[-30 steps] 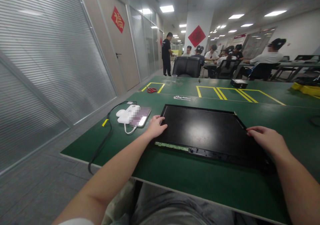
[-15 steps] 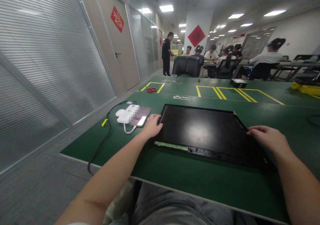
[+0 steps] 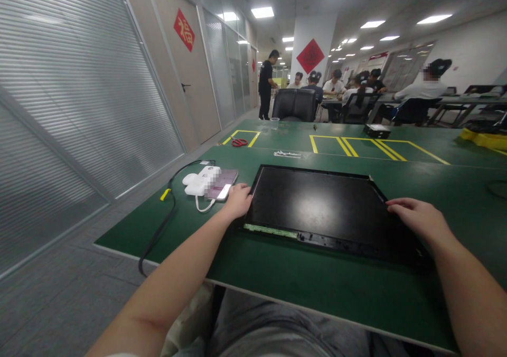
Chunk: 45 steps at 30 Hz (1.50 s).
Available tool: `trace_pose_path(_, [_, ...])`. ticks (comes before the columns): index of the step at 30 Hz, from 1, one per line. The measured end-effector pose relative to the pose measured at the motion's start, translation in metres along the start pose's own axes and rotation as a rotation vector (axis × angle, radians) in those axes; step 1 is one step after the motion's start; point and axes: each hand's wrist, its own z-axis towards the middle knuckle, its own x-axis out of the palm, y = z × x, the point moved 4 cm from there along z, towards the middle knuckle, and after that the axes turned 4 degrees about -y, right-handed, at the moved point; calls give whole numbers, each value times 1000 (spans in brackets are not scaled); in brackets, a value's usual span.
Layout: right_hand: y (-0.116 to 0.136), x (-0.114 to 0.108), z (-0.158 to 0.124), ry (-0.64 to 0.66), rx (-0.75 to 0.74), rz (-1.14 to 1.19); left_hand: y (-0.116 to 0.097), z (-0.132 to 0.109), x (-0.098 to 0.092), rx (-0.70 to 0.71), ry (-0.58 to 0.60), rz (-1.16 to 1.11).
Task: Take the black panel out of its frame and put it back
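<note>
A flat black panel (image 3: 317,198) with a raised frame lies on the green table (image 3: 277,278), and a green strip (image 3: 271,231) runs along its near left edge. My left hand (image 3: 240,199) is closed on the panel's left edge. At the right edge, my right hand (image 3: 415,217) grips the frame between thumb and fingers; some fingertips are hidden. To the left of my left hand lie a phone (image 3: 222,184) and a white device (image 3: 198,181) with a short white cable.
Red-handled scissors (image 3: 239,142), a clear cup (image 3: 274,123), small white pieces (image 3: 287,154) and a black box (image 3: 377,131) are on the table's far part. A black cable (image 3: 173,204) hangs over the left edge. Several people sit beyond; one person (image 3: 266,85) stands.
Both hands have shifted slightly along the panel's sides; my right hand is a little further left and my left hand slightly lower. The standing person has leaned a little to the right.
</note>
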Motion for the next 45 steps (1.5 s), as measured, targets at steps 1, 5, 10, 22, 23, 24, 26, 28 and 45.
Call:
trace_pose_path(1, [0, 0, 0, 7, 5, -3, 0, 1, -1, 3, -7, -19])
trace_pose_path(5, [-1, 2, 1, 36, 39, -11, 0, 2, -5, 9, -25, -162])
trace_pose_path(10, [-3, 3, 2, 36, 80, -8, -3, -3, -13, -100, -52, -600])
trace_pose_path(22, [-4, 1, 2, 6, 87, 24, -10, -15, -12, -608, -3, -1384])
trace_pose_path(23, [-5, 1, 3, 6, 88, 24, -11, -15, -12, -626, -12, -1395])
trace_pose_path(24, [-6, 1, 3, 3, 88, 23, -12, -16, -12, -639, -20, -1400])
trace_pose_path(26, [-7, 2, 4, -9, 82, 25, -13, -16, -12, -651, -34, -1395])
trace_pose_path(28, [-8, 3, 5, -19, 65, 28, -14, -16, -12, -655, -47, -1382])
trace_pose_path(45, [-3, 1, 0, 21, 120, 40, -12, -14, -4, -731, -91, -1489])
